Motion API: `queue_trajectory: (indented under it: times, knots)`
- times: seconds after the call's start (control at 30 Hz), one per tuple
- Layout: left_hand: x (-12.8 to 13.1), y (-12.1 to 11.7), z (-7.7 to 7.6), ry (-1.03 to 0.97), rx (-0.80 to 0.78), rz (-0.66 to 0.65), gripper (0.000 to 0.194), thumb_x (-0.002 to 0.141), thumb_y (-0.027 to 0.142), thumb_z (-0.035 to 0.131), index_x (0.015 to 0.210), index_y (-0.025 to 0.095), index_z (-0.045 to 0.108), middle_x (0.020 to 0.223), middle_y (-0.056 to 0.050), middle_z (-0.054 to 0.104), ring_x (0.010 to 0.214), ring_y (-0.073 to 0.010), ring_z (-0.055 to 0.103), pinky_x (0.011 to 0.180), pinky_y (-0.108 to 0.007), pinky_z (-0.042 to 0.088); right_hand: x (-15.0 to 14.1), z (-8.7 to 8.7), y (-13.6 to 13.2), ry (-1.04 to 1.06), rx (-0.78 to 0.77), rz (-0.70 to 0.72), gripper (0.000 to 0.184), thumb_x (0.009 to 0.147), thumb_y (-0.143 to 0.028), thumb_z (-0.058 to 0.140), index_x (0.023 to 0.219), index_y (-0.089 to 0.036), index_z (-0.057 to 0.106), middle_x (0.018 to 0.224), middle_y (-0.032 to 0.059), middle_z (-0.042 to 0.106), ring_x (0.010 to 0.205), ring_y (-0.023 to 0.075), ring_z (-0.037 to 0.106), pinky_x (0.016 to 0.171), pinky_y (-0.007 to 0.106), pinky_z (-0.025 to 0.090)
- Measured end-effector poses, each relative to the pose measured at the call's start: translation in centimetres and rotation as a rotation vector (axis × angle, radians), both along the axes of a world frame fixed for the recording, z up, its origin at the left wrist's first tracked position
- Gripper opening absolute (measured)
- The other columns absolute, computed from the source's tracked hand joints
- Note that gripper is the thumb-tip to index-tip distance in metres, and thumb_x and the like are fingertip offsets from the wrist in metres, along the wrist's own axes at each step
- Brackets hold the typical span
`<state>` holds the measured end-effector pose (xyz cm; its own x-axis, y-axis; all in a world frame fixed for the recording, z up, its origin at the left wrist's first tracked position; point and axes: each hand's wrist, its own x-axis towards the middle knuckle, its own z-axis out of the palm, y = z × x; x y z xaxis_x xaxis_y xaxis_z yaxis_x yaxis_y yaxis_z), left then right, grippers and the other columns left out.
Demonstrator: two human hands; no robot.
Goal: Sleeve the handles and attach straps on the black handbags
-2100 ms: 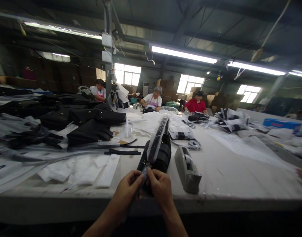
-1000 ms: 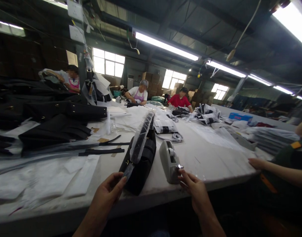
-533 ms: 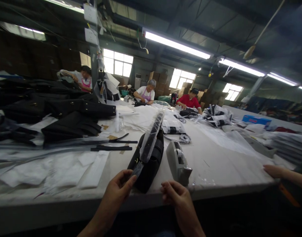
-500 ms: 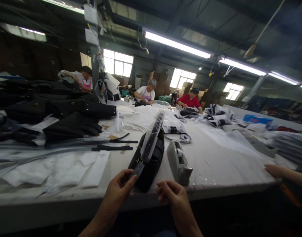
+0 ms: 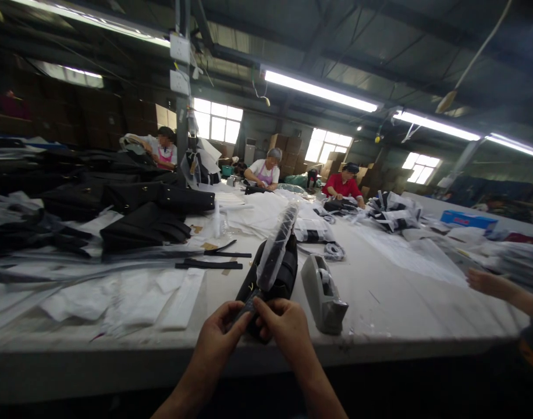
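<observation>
A black bag [image 5: 288, 273] rests near the front edge of the table. Its strap [image 5: 276, 256], wrapped in clear plastic film, rises over the top of it. My left hand [image 5: 225, 331] is closed, pinching the strap's near end between thumb and fingers. Beside it, my right hand [image 5: 284, 326] is closed on the same near end, thumb on top. The fingers hide part of that end and the bag's near side. A grey tape dispenser [image 5: 323, 297] stands just right of the bag, apart from both hands.
White sheets [image 5: 174, 299] and black strips [image 5: 212, 263] lie to the left, with piled black bags [image 5: 144, 230] behind. A co-worker's hand [image 5: 489, 285] is over the table at right. Several people work across the table. A blue box [image 5: 467, 220] stands at back right.
My right hand has moved left and up from beside the bag and now grips the strap's end next to my left hand. The whole view has shifted slightly.
</observation>
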<state>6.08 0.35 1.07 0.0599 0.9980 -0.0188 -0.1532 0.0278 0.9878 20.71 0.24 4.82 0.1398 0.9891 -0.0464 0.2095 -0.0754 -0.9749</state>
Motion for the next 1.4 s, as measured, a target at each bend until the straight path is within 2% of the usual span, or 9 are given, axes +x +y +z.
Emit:
queue_trajectory:
  times: [0.1,0.23,0.37,0.6,0.77,0.9,1.1,1.27,1.4]
  knots:
    - [-0.2,0.2,0.0,-0.098,-0.112,-0.087,0.047,0.068,0.052,0.076,0.095,0.016,0.064,0.046,0.011,0.043,0.035,-0.0041,0.027,0.036,-0.016,0.018,0.6,-0.9,-0.3,0.227,-0.017,0.121,0.042,0.071,-0.052,0.075,0.073,-0.01,0.074,0.064,0.0053,0.07,0.049,0.0107,0.06,0.05,0.02,0.048]
    - [-0.5,0.2,0.4,-0.135,-0.126,-0.216,0.041,0.073,0.053,0.071,0.089,0.015,0.064,0.046,0.012,0.036,0.037,-0.0031,0.023,0.037,-0.016,0.015,1.0,-1.9,-0.8,0.457,-0.043,0.24,0.04,0.073,-0.049,0.075,0.09,-0.012,0.076,0.083,0.0081,0.073,0.059,0.0094,0.062,0.06,0.021,0.052]
    - [-0.5,-0.2,1.3,-0.112,-0.16,-0.233,0.044,0.076,0.058,0.066,0.08,0.014,0.063,0.055,0.008,0.044,0.037,-0.0014,0.022,0.037,-0.017,0.012,0.7,-1.8,-1.1,0.34,-0.034,0.14,0.042,0.072,-0.051,0.075,0.086,-0.012,0.077,0.082,0.0096,0.075,0.054,0.011,0.061,0.055,0.023,0.052]
    - [-0.1,-0.3,1.3,-0.108,-0.244,-0.26,0.047,0.07,0.062,0.068,0.074,0.017,0.056,0.048,0.011,0.037,0.035,-0.0009,0.017,0.036,-0.017,0.008,-0.9,-2.0,-0.6,0.13,0.06,-0.038,0.034,0.072,-0.047,0.072,0.073,-0.013,0.075,0.059,0.006,0.07,0.048,0.0156,0.061,0.048,0.023,0.047]
    - [-0.2,0.2,0.7,-0.08,-0.243,-0.289,0.05,0.069,0.065,0.067,0.069,0.017,0.056,0.047,0.011,0.039,0.033,-0.0006,0.018,0.034,-0.017,0.009,-1.7,-2.5,-0.5,0.172,0.094,-0.043,0.028,0.076,-0.041,0.068,0.072,-0.014,0.073,0.066,0.0068,0.072,0.058,0.0193,0.065,0.053,0.025,0.05]
    - [-0.3,0.5,0.2,-0.065,-0.226,-0.314,0.05,0.071,0.065,0.066,0.069,0.016,0.058,0.046,0.01,0.04,0.031,-0.0007,0.018,0.033,-0.018,0.008,-1.8,-2.3,-0.6,0.099,0.106,-0.039,0.027,0.079,-0.039,0.064,0.069,-0.015,0.072,0.058,0.0042,0.069,0.051,0.0175,0.062,0.048,0.024,0.047]
    - [0.2,0.4,-0.5,-0.128,-0.24,-0.38,0.051,0.069,0.067,0.067,0.065,0.018,0.053,0.043,0.011,0.038,0.03,-0.0011,0.019,0.033,-0.019,0.009,-1.7,-2.2,0.0,0.014,0.076,-0.052,0.02,0.073,-0.033,0.069,0.074,-0.015,0.078,0.063,0.0058,0.072,0.06,0.0203,0.065,0.053,0.025,0.046]
    - [0.2,-0.3,0.1,-0.153,-0.289,-0.356,0.052,0.069,0.068,0.066,0.07,0.018,0.053,0.049,0.01,0.043,0.032,-0.0001,0.016,0.034,-0.018,0.009,-1.6,-3.1,-0.4,0.565,-0.029,0.19,0.039,0.076,-0.045,0.073,0.095,-0.011,0.076,0.047,-0.0039,0.053,0.042,0.007,0.045,0.043,0.018,0.034]
    - [-0.1,-1.0,0.5,-0.259,-0.35,-0.372,0.049,0.074,0.065,0.065,0.071,0.018,0.052,0.053,0.011,0.039,0.038,-0.0008,0.011,0.036,-0.016,0.007,-1.1,-2.8,-1.1,1.038,-0.225,0.377,0.054,0.08,-0.051,0.071,0.114,-0.009,0.069,0.045,-0.008,0.04,0.054,0.0085,0.057,0.053,0.014,0.042]
